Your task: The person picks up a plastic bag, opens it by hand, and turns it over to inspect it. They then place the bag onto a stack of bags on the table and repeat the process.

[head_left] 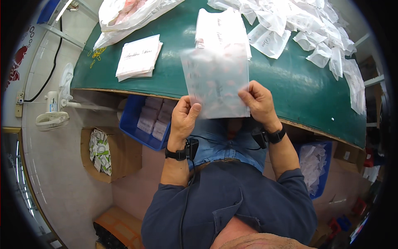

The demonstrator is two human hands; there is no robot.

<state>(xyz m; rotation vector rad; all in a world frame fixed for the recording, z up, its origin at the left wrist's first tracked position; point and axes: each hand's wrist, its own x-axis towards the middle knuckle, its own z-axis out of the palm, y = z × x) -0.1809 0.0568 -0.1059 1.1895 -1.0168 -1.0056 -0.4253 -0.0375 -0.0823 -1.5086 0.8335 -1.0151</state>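
Between my hands, over the near edge of the table, is a frosted translucent plastic bag (217,83) with faint pinkish marks showing through it. My left hand (185,114) pinches its left edge, thumb on top. The right edge is pinched by my right hand (258,101), also thumb uppermost. Just beyond the held bag lies a stack of white printed bags (222,29), partly covered by it. A smaller stack of flat printed packets (139,57) sits to the left on the table.
The green table (174,74) spans the far side. Loose frosted bags (306,20) pile up at the far right. A large white plastic sack (132,18) stands at the far left, near yellow rubber bands (97,54). Below are blue bins (155,143), a cardboard box (124,153) and a small fan (52,120).
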